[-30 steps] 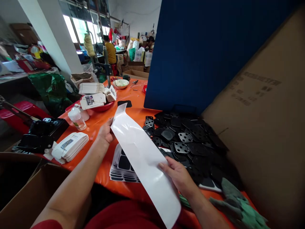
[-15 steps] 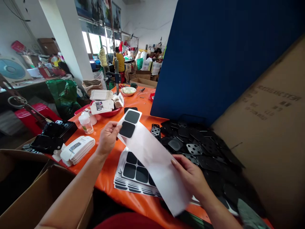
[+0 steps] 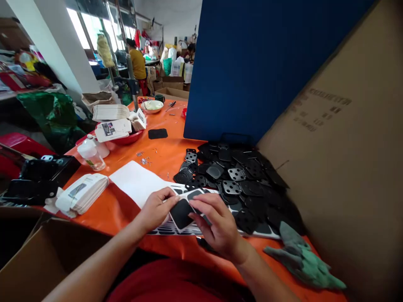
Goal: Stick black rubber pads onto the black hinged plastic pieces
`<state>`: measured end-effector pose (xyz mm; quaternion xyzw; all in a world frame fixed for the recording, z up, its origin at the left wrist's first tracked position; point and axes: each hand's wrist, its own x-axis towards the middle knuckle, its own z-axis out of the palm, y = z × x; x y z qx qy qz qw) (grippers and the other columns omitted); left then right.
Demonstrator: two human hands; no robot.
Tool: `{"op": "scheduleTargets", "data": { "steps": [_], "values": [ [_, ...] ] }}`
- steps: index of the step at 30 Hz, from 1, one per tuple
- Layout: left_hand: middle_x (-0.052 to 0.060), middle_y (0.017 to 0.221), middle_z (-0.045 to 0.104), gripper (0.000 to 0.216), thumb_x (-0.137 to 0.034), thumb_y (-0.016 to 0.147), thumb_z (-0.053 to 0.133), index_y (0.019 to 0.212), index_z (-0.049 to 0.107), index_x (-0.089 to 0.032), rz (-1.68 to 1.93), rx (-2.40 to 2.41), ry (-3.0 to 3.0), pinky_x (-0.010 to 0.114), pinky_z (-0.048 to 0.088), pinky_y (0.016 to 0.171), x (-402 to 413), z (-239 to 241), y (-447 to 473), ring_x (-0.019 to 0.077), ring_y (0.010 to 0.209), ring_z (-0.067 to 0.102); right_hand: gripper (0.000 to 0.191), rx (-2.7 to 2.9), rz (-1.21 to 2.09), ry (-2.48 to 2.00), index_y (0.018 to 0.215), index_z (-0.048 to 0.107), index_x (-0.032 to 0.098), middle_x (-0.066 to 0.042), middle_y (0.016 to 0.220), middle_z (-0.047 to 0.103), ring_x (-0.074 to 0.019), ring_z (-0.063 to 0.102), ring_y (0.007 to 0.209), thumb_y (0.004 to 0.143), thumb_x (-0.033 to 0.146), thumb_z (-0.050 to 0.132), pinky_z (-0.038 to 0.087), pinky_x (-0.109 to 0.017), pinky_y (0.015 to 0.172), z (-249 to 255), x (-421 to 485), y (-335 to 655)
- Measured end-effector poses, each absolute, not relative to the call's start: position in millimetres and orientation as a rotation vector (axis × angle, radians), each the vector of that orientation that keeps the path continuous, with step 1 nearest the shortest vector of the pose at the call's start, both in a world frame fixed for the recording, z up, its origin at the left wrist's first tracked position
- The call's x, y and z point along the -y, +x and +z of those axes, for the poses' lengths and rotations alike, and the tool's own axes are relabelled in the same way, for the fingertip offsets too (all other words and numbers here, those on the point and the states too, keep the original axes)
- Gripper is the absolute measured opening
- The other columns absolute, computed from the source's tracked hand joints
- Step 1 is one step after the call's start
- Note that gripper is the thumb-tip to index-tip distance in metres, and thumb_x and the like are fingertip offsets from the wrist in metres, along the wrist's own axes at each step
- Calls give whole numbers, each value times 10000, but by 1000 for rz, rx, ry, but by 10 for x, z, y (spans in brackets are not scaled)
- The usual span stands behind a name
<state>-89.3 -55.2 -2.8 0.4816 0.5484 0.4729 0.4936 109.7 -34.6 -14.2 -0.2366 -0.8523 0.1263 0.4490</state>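
Both hands are now sitting closer together: since the earlier frame, the sheet [image 3: 135,180] has been turned, so its bare white part is pointing to the left and its end with black squares [image 3: 181,214] is lying between the hands. The left hand [image 3: 159,209] is grasping the sheet beside these squares, with the thumb pressing on top. The right hand [image 3: 217,224] is bending its fingers over the squares and touching them at the fingertips; whether it is pinching one, one cannot tell. The sheet is being held over the front of the orange table [image 3: 176,144], above a stack [image 3: 166,230] of similar sheets, and its bare end is coming near to the boxes [image 3: 86,193] on the left.

Behind it, small metal bits [image 3: 145,161] are lying scattered. To the right of the hands, black plates [image 3: 252,184] are forming a wide heap, some of them showing holes. Behind the heap a blue board [image 3: 252,67] is standing, and a carton [image 3: 340,159] is rising at the right side. Green gloves [image 3: 304,260] are lying at the near right corner. Farther away, a person in a yellow top [image 3: 138,65] is facing away.
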Motion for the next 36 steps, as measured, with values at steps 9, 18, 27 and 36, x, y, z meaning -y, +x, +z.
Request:
{"op": "scheduleTargets", "data": {
  "steps": [9, 18, 27, 36],
  "values": [
    [-34, 590, 512, 423, -493, 634, 788, 632, 527, -161, 1101, -1115, 557, 229, 374, 568, 689, -377, -549, 95, 566, 432, 298, 2289, 311, -727, 1212, 610, 244, -101, 1101, 603, -223, 581, 952, 915, 236, 595, 527, -387, 798, -523, 362, 1210],
    [-12, 591, 549, 306, -316, 584, 813, 651, 572, -141, 1164, -989, 187, 242, 431, 572, 670, -416, -446, 104, 560, 490, 315, 2248, 231, -771, 1164, 659, 257, -78, 1016, 620, -215, 562, 916, 887, 132, 575, 474, -376, 785, -488, 461, 1080],
    [-22, 599, 566, 417, -392, 554, 862, 653, 531, -158, 1088, -1024, 278, 221, 413, 547, 788, -406, -454, 93, 551, 505, 244, 2175, 262, -698, 975, 691, 252, -68, 1043, 546, -187, 538, 891, 854, 77, 572, 472, -362, 771, -522, 492, 1083],
    [-41, 545, 551, 441, -505, 613, 804, 682, 519, -175, 1253, -1241, 464, 214, 371, 459, 662, -485, -733, 90, 456, 465, 299, 1984, 385, -683, 970, 666, 296, -50, 998, 499, -195, 552, 894, 815, 49, 600, 510, -372, 760, -414, 671, 1381]
  ]
}}
